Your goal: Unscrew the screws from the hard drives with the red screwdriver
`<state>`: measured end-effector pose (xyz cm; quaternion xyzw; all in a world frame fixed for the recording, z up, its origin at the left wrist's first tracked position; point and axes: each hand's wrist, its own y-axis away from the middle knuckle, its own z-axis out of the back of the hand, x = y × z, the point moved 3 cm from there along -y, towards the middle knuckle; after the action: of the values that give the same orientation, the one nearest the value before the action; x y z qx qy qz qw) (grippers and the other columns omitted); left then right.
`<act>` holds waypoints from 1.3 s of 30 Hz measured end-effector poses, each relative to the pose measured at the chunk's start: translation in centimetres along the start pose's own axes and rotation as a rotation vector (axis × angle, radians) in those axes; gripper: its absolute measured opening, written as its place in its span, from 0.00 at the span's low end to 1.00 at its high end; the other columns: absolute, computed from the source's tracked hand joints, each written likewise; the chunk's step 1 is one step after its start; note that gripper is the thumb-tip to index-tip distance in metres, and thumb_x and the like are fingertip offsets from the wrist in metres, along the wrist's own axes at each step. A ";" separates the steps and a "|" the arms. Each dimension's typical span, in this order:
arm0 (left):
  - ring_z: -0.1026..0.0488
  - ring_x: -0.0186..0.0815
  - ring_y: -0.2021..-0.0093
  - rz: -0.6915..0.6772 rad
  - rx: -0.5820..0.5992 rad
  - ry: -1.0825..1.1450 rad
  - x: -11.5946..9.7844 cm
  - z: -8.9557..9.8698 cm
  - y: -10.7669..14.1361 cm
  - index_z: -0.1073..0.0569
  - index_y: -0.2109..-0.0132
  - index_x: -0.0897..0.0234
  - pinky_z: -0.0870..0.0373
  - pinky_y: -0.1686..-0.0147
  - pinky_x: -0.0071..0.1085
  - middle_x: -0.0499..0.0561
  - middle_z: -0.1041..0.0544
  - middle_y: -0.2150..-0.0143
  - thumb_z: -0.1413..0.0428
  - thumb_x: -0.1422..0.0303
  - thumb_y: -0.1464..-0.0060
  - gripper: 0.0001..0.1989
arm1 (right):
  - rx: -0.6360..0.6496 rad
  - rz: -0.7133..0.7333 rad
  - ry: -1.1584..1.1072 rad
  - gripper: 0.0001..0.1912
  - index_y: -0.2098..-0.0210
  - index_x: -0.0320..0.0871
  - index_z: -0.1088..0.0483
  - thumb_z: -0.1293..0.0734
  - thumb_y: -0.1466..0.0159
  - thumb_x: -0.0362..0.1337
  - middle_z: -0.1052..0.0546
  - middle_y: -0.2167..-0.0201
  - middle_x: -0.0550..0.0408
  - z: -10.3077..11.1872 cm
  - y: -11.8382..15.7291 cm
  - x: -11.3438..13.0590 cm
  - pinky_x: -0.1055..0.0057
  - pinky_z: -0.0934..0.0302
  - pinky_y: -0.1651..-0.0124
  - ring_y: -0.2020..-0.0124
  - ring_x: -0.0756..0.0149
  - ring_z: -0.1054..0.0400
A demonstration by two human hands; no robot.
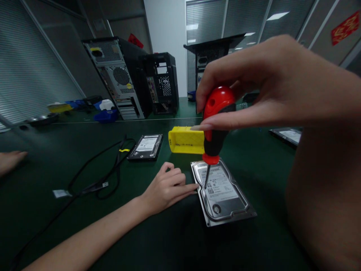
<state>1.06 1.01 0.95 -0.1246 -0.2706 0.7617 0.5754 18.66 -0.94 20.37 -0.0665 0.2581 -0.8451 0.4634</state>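
My right hand (262, 82) is closed around the handle of a red and black screwdriver (213, 141). The thin shaft points down, and its tip is at the left part of a silver hard drive (222, 195) with a white label. Whether the tip sits in a screw is too small to tell. Low on the table, my left hand (167, 186) has its thumb and index finger at the drive's left edge, gripping it there, with the other fingers curled. Just behind the drive lies a yellow plastic bin (184, 140), partly hidden by the screwdriver.
A second hard drive (146, 146) lies left of the bin, beside a black cable (105, 177). Another drive (289, 134) is at the right. Computer cases (120, 75) stand behind, near a blue bin (105, 116). Another person's hand (11, 162) rests at the left edge.
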 end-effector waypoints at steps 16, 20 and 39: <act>0.39 0.30 0.73 -0.100 0.069 -0.108 -0.1 0.3 -0.3 0.29 0.50 0.60 0.48 0.64 0.34 0.44 0.32 0.74 0.52 0.70 0.37 0.12 | 0.000 0.041 0.024 0.21 0.65 0.44 0.30 0.40 0.40 0.55 0.27 0.68 0.57 0.0 0.0 0.1 0.72 0.38 0.70 0.70 0.71 0.32; 0.39 0.30 0.71 -0.018 0.136 0.043 0.5 0.2 -0.1 0.29 0.47 0.56 0.48 0.62 0.34 0.45 0.32 0.72 0.52 0.68 0.37 0.14 | -0.005 0.043 0.034 0.22 0.66 0.43 0.30 0.41 0.40 0.56 0.28 0.69 0.57 -0.1 0.0 0.1 0.72 0.38 0.70 0.70 0.72 0.33; 0.36 0.29 0.73 0.470 0.060 0.400 0.9 -0.6 -0.4 0.23 0.61 0.60 0.45 0.63 0.29 0.42 0.37 0.77 0.43 0.66 0.44 0.06 | 0.019 0.027 -0.015 0.20 0.64 0.43 0.30 0.40 0.40 0.53 0.28 0.66 0.57 -0.6 -0.2 -0.3 0.73 0.36 0.69 0.67 0.70 0.33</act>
<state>1.41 2.11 0.84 -0.3140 -0.0932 0.8419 0.4288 18.52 -0.40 20.00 -0.0647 0.2474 -0.8408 0.4771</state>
